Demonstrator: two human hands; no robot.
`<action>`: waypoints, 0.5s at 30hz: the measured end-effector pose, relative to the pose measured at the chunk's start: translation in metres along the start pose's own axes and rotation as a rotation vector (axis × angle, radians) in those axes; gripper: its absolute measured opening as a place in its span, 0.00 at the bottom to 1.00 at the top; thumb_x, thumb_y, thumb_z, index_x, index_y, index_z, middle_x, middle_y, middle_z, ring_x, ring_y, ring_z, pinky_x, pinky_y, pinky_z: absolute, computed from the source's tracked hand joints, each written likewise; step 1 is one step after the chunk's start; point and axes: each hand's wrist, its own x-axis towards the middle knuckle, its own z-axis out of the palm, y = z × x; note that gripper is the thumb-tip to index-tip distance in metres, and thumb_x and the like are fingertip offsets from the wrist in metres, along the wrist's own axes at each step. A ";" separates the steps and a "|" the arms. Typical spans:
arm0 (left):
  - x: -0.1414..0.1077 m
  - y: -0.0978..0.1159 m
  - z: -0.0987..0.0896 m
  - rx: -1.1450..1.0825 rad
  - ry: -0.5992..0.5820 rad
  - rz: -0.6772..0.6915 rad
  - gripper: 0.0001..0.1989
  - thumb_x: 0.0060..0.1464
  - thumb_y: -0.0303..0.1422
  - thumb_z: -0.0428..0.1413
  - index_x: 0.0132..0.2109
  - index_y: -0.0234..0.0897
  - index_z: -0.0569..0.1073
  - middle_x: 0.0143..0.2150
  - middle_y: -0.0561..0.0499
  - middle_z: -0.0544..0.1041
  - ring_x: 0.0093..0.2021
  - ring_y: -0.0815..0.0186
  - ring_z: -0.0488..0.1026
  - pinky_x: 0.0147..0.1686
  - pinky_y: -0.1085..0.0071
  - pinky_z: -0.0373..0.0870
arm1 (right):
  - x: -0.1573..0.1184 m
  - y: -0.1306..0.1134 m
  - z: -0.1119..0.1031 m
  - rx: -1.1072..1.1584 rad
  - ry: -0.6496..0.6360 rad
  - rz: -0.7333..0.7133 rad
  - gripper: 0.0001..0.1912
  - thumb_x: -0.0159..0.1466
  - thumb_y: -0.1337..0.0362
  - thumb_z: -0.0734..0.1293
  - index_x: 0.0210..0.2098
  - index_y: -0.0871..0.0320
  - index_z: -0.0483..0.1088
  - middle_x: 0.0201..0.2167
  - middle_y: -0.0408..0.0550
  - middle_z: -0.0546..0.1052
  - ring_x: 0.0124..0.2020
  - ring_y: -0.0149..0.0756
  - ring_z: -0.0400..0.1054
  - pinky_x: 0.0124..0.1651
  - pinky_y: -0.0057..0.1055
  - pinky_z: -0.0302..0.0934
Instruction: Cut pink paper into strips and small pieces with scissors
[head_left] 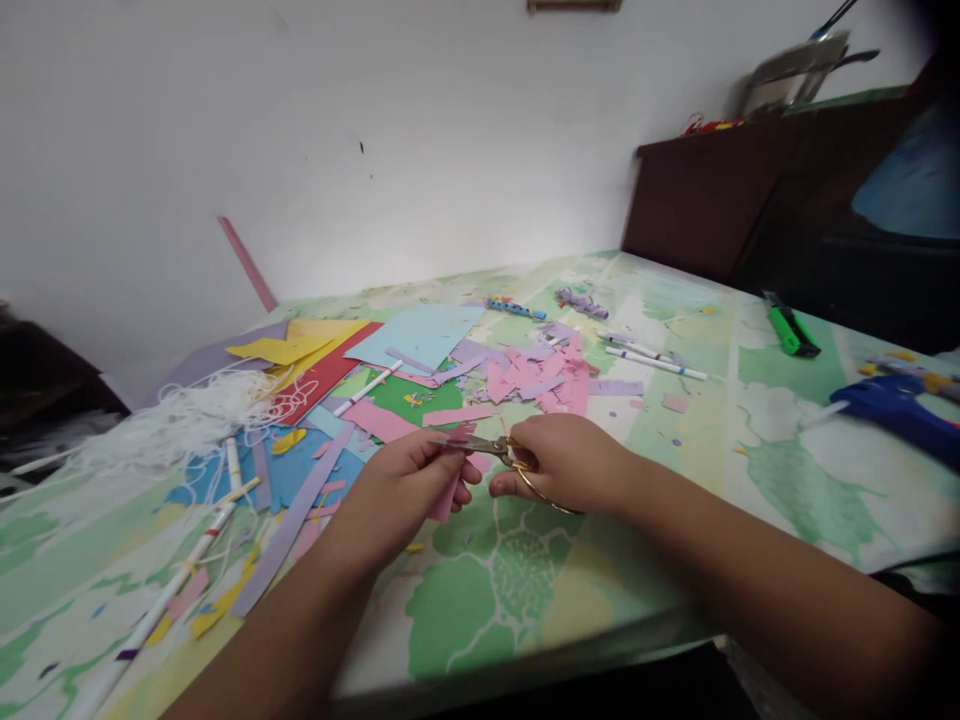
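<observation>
Near the front of the table, my left hand [412, 480] pinches a piece of pink paper [444, 502], part of which hangs below the fingers. My right hand [559, 460] is closed round the gold handles of a pair of scissors [487, 446]. The blades point left and reach the paper at my left fingertips; how far they are parted cannot be made out. Just beyond the hands lies a heap of pink and purple paper scraps [544, 375]. A pink strip [457, 415] lies close behind the scissors.
To the left are a tangle of white string [187, 420], coloured paper sheets [416, 335] and striped white sticks [172, 590]. On the right lie a green box cutter [793, 330] and a blue glue gun [900, 410]. A dark cabinet [697, 195] stands behind, against the wall.
</observation>
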 end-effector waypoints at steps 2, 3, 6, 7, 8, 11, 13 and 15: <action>-0.001 0.001 0.000 0.014 -0.001 -0.015 0.12 0.45 0.38 0.47 0.27 0.34 0.68 0.19 0.54 0.69 0.18 0.74 0.64 0.18 0.78 0.60 | 0.000 0.000 0.000 -0.013 -0.002 0.001 0.27 0.49 0.41 0.50 0.22 0.58 0.62 0.18 0.44 0.66 0.19 0.29 0.55 0.19 0.24 0.39; -0.001 0.002 0.000 0.010 0.001 -0.022 0.12 0.45 0.38 0.47 0.27 0.34 0.68 0.19 0.55 0.69 0.17 0.75 0.64 0.17 0.78 0.59 | 0.001 0.000 0.000 -0.019 -0.003 0.002 0.27 0.49 0.40 0.50 0.21 0.58 0.62 0.18 0.43 0.66 0.19 0.29 0.55 0.19 0.24 0.39; -0.002 0.004 0.001 -0.032 0.031 -0.049 0.11 0.44 0.38 0.48 0.28 0.35 0.68 0.21 0.54 0.70 0.19 0.75 0.65 0.17 0.78 0.60 | 0.002 0.000 0.001 -0.023 -0.012 0.009 0.27 0.49 0.40 0.50 0.22 0.57 0.62 0.18 0.43 0.66 0.19 0.28 0.55 0.19 0.24 0.39; -0.002 0.005 0.001 -0.048 0.037 -0.060 0.10 0.44 0.38 0.48 0.28 0.35 0.67 0.22 0.54 0.70 0.19 0.75 0.65 0.18 0.78 0.60 | 0.002 0.000 0.001 -0.020 -0.014 0.013 0.27 0.49 0.40 0.49 0.22 0.57 0.62 0.18 0.43 0.66 0.19 0.28 0.55 0.19 0.24 0.39; -0.001 0.006 0.002 -0.062 0.036 -0.071 0.10 0.44 0.37 0.48 0.28 0.34 0.67 0.23 0.54 0.70 0.19 0.75 0.65 0.18 0.78 0.60 | 0.002 0.000 0.001 -0.017 -0.017 0.017 0.28 0.49 0.40 0.49 0.22 0.57 0.62 0.18 0.43 0.66 0.18 0.28 0.55 0.19 0.24 0.39; 0.000 0.006 0.002 -0.098 0.010 -0.094 0.09 0.44 0.36 0.49 0.28 0.34 0.67 0.23 0.54 0.70 0.20 0.75 0.66 0.18 0.78 0.61 | 0.002 0.000 0.002 -0.010 -0.031 0.026 0.28 0.49 0.39 0.49 0.22 0.58 0.62 0.18 0.43 0.67 0.18 0.28 0.55 0.18 0.24 0.39; 0.001 0.005 0.002 -0.132 -0.006 -0.101 0.08 0.44 0.35 0.49 0.27 0.34 0.67 0.23 0.54 0.70 0.20 0.75 0.66 0.19 0.78 0.61 | 0.003 0.000 0.002 -0.009 -0.035 0.024 0.28 0.49 0.40 0.49 0.21 0.58 0.62 0.18 0.43 0.66 0.18 0.28 0.55 0.18 0.24 0.39; 0.002 0.003 0.001 -0.173 -0.025 -0.106 0.08 0.44 0.35 0.48 0.27 0.34 0.67 0.23 0.54 0.70 0.20 0.75 0.66 0.19 0.77 0.61 | 0.003 0.001 0.003 -0.008 -0.027 0.018 0.28 0.49 0.40 0.50 0.21 0.58 0.62 0.17 0.43 0.66 0.18 0.28 0.55 0.18 0.24 0.39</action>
